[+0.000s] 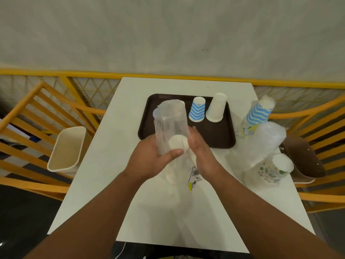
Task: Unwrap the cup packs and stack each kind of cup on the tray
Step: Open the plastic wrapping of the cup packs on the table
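Left hand grips clear cup stack mid-frame; right hand steadies it, fingers straight.
Light, slick, crushable: hold low, gently, above tray.

I see even, soft indoor light from above – shadows on the white table are faint. The wide lens bows the yellow railing at the edges, and the whole frame looks slightly soft – the clear cups wash out.

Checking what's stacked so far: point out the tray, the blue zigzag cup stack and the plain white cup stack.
tray [220, 139], head view, bare front-right surface.
blue zigzag cup stack [197, 110], head view, striped side.
plain white cup stack [216, 107], head view, side wall.
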